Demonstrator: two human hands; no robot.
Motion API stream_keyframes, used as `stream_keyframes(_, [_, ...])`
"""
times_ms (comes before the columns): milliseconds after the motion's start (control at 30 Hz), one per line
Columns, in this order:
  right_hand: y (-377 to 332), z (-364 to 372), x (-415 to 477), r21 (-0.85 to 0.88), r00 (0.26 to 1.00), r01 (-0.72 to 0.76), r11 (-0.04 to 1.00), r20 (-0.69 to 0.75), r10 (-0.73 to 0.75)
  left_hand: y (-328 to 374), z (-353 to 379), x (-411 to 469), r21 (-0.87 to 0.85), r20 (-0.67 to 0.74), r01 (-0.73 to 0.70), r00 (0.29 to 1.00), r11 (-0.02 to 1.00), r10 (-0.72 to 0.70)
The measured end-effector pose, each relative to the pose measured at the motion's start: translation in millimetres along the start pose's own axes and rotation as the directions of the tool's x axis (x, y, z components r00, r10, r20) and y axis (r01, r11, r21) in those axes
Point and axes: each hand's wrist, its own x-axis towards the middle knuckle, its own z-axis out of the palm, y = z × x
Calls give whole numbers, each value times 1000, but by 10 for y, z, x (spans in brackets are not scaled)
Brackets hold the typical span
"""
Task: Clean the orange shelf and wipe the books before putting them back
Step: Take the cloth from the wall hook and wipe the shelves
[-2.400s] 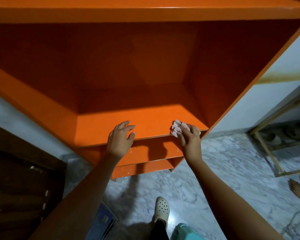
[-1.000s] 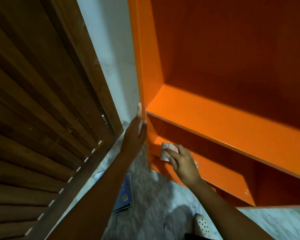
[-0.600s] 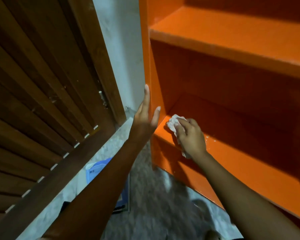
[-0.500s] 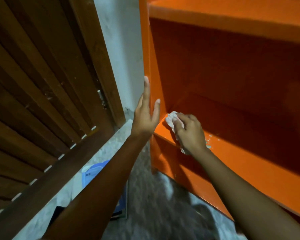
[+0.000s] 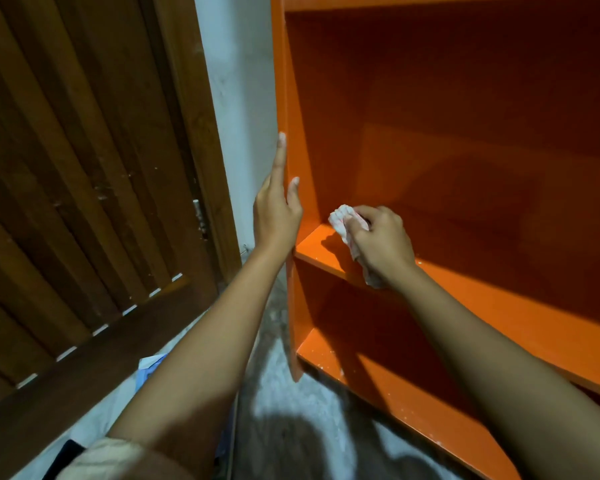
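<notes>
Cloth (image 5: 344,220) deeper in; shelf (image 5: 516,306) w/ flecks

No readable text, labels or numbers anywhere.

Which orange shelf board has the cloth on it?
The upper board, at its left corner, where the right hand grips the cloth. The lower board, near the floor, has no cloth on it.

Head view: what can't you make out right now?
All head view.
Book on the floor: only a blue corner shows; the left arm covers the rest.
Cloth: mostly hidden inside the right hand.
Shelf: its right end is cut off by the frame edge.
</notes>
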Motion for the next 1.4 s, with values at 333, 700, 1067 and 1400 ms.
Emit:
stream_keyframes(333, [243, -977, -571, -112, 996, -85, 990, -50, 80, 466, 280, -651, 142, 57, 235, 968, 962, -245])
stream_keyframes(700, [1138, -1864, -1423, -370, 899, -377, 849, -366, 239, 570, 621, -1054, 195, 387, 191, 886, 962, -255])
stream_keyframes(1067, [1209, -1538, -1383, -509, 884, -456, 731, -354, 305, 472, 571, -1076, 165, 350, 178, 909, 970, -227])
stream_keyframes(1400, [800, -768, -956, -496, 931, -364, 788, -229, 285, 200, 423, -968, 84, 299, 146, 940, 986, -165])
